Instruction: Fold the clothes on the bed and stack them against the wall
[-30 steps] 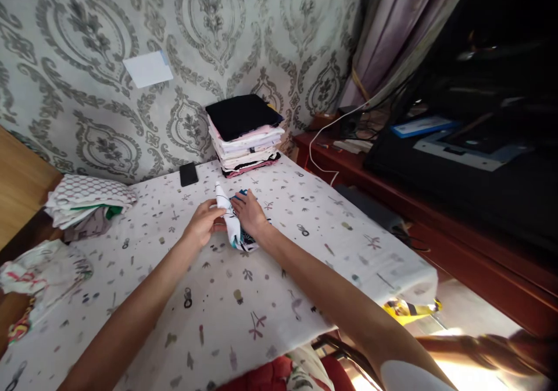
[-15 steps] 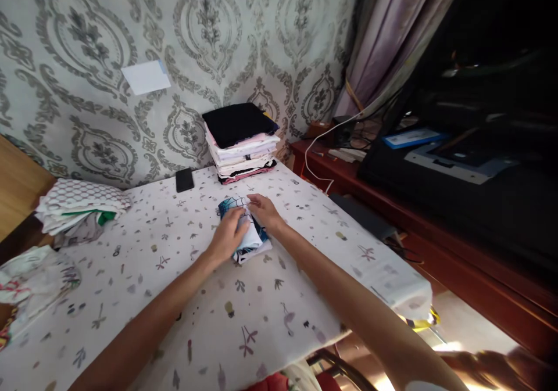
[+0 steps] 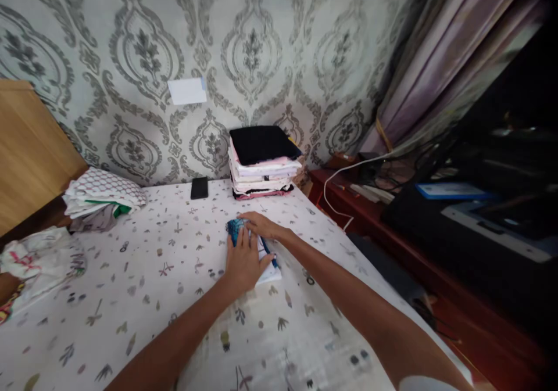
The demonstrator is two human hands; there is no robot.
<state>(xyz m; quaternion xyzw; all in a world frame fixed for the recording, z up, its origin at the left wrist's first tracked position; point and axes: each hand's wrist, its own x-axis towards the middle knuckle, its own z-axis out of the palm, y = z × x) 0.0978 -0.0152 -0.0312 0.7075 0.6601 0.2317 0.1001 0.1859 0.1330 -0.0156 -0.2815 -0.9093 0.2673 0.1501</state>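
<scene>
- Wall (image 3: 253,48) behind everything, papered in grey damask medallions.
- Tabletop (image 3: 183,298) against it, under a white cloth printed with small plants, bulbs and rings.
- Mauve curtain (image 3: 436,71) at the right, gathered by a yellowish tie.
- Stack of folded clothes (image 3: 264,161) near the wall, black piece uppermost, pink and white layers beneath; a small dark mark on its front edge is too small to read.
- Folded cloths (image 3: 104,196) piled at the left, the top one honeycomb-patterned, a green strip showing below.
- Crumpled white cloth (image 3: 41,260) nearer the person, its red marks not legible.
- Left hand (image 3: 246,260) laid flat, fingers spread, on top of the garment.
- Right hand (image 3: 261,226) just beyond it, palm down at the garment's far edge; whether its fingertips pinch the fabric I cannot tell.
- Small folded garment (image 3: 236,228), blue and white with dark lines, lying on the tabletop under both hands, in front of the stack.
- White sheet (image 3: 187,91) on the wall, blue along its right edge, any writing unreadable.
- Black phone (image 3: 199,188) lying flat left of the stack, dark face up.
</scene>
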